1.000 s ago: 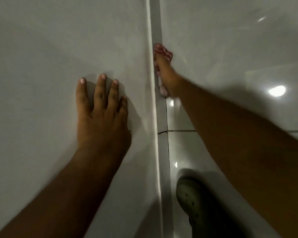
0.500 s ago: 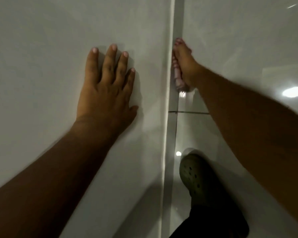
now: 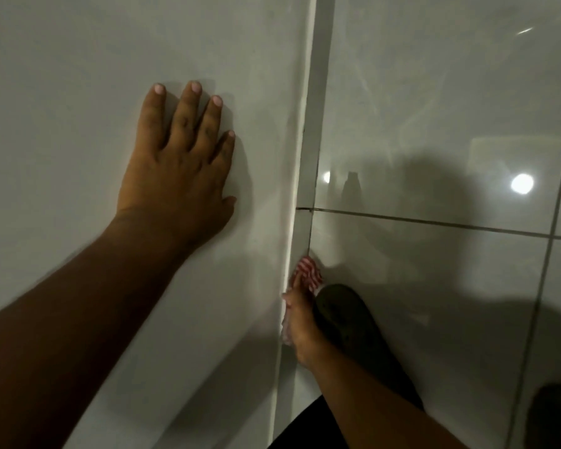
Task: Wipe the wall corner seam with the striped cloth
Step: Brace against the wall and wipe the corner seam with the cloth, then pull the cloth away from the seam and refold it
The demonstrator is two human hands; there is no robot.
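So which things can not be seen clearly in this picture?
Head view only:
- striped cloth: mostly hidden under the right hand.
- seam beneath that hand: covered.
- shoe: partly behind the right forearm, too dark for detail.
- dark shape, bottom right: cut off by the edge.
- left hand palm: pressed to the wall.

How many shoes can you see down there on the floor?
1 for sure: a dark green rubber clog on the glossy floor tiles, just right of the right hand holding the red-and-white striped cloth. A dark shape at the bottom right corner may be a second one.
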